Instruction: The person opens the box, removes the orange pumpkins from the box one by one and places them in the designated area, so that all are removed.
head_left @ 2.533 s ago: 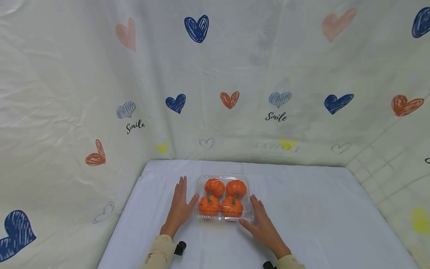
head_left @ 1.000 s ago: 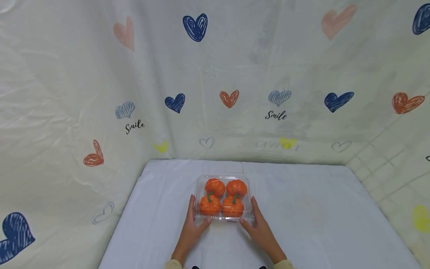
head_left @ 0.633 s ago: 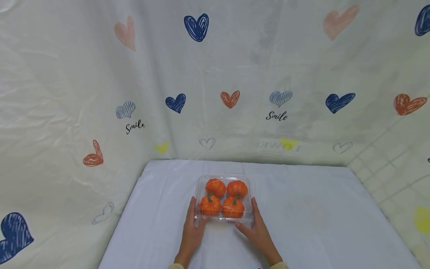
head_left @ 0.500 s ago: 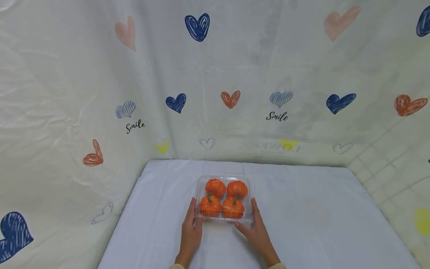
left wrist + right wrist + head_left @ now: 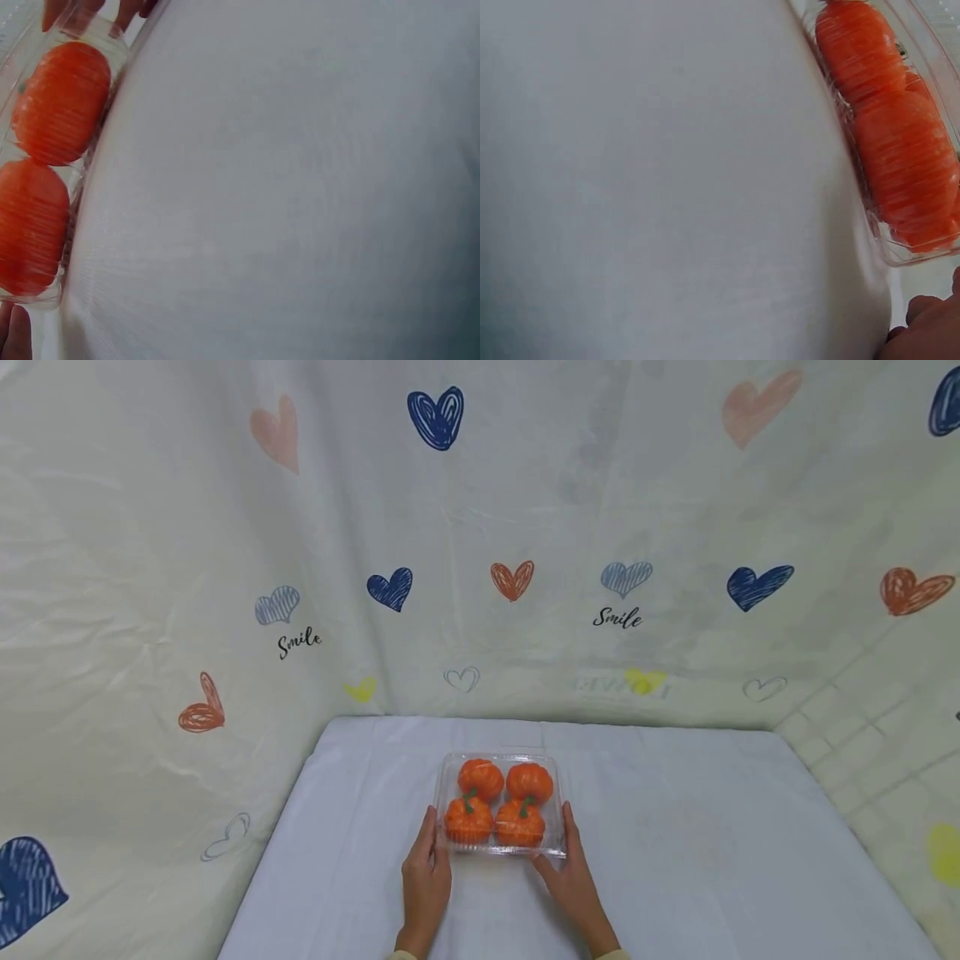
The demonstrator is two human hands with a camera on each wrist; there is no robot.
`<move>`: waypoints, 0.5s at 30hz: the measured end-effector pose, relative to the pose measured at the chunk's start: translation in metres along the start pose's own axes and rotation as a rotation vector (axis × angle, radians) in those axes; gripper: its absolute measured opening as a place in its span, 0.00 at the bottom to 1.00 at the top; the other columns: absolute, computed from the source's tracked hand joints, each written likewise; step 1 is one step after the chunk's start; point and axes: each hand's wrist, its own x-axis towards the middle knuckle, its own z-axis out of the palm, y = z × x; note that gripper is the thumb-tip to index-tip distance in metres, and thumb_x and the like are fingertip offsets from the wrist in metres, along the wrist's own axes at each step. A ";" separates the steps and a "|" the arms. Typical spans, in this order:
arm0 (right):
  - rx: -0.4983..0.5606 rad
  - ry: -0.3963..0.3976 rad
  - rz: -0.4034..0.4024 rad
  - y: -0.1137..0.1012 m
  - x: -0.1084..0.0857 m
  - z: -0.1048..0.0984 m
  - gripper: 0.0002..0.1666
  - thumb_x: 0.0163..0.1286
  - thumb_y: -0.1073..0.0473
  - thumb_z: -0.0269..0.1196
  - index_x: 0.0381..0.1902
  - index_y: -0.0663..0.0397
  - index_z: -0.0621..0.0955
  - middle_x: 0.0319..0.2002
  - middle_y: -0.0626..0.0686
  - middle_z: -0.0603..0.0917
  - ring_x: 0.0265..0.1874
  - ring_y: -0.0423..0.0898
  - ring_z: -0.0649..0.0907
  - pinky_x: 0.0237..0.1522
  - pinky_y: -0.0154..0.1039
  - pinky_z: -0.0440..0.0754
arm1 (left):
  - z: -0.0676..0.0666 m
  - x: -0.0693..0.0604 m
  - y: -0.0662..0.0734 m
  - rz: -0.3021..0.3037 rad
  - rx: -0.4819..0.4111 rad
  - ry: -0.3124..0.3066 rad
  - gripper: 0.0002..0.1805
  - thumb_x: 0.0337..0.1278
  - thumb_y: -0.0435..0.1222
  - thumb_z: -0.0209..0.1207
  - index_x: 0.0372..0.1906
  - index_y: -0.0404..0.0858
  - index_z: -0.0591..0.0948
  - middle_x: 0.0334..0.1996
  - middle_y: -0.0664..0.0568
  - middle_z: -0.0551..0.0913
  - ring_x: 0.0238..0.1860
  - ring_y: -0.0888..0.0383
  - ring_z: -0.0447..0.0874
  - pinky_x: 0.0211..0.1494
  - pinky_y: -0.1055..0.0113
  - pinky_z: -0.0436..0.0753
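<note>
A clear plastic container (image 5: pixel 498 760) holds several orange pumpkins (image 5: pixel 521 828) with green stems. The left hand (image 5: pixel 426 889) lies along its left side, fingers straight and pointing forward, thumb by the near left corner. Opposite, the right hand (image 5: pixel 576 889) has straight fingers at the right side and its thumb against the near edge. The left wrist view shows pumpkins (image 5: pixel 64 101) through the plastic, with left fingertips (image 5: pixel 15 330) just below the corner. In the right wrist view, the right hand (image 5: pixel 926 330) is below the container's corner, beside the pumpkins (image 5: pixel 907 157).
A white cloth (image 5: pixel 697 843) covers the table under the container. Behind the table and along both sides hangs a pale curtain (image 5: pixel 555 510) printed with hearts and the word "Smile".
Both hands, first spread beside the container, have come in to its near corners. The left thumb has since drawn back from the near edge. The container has hardly moved.
</note>
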 end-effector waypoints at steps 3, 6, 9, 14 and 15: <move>-0.005 -0.031 -0.008 0.000 0.001 -0.002 0.56 0.78 0.57 0.66 0.89 0.53 0.44 0.87 0.64 0.44 0.84 0.68 0.45 0.78 0.73 0.45 | 0.000 0.002 0.001 -0.016 0.016 0.000 0.24 0.77 0.25 0.60 0.72 0.24 0.75 0.68 0.34 0.79 0.67 0.43 0.80 0.63 0.70 0.78; -0.001 -0.075 0.003 0.000 0.002 -0.005 0.50 0.84 0.59 0.58 0.89 0.50 0.41 0.87 0.61 0.40 0.84 0.65 0.41 0.79 0.71 0.43 | 0.000 0.003 0.002 -0.043 0.025 -0.007 0.24 0.77 0.26 0.61 0.72 0.24 0.75 0.69 0.34 0.79 0.68 0.44 0.79 0.61 0.59 0.82; 0.017 -0.100 0.029 -0.003 0.002 -0.008 0.46 0.87 0.60 0.51 0.89 0.47 0.40 0.88 0.58 0.38 0.85 0.62 0.40 0.80 0.70 0.42 | 0.000 0.004 0.003 -0.062 0.024 -0.014 0.25 0.77 0.26 0.60 0.73 0.24 0.75 0.69 0.35 0.78 0.69 0.44 0.79 0.61 0.53 0.82; 0.060 -0.080 0.033 -0.005 0.001 -0.013 0.46 0.85 0.62 0.55 0.89 0.50 0.45 0.88 0.58 0.43 0.85 0.61 0.43 0.83 0.50 0.44 | 0.000 0.003 0.003 -0.100 0.020 -0.028 0.27 0.78 0.27 0.59 0.77 0.28 0.72 0.71 0.37 0.77 0.70 0.45 0.78 0.65 0.56 0.80; 0.069 -0.066 0.013 -0.005 0.001 -0.014 0.46 0.84 0.64 0.57 0.89 0.53 0.47 0.87 0.60 0.45 0.85 0.62 0.44 0.82 0.43 0.45 | -0.001 0.002 0.003 -0.115 0.005 -0.036 0.29 0.78 0.27 0.59 0.78 0.29 0.70 0.72 0.38 0.77 0.70 0.45 0.78 0.66 0.56 0.79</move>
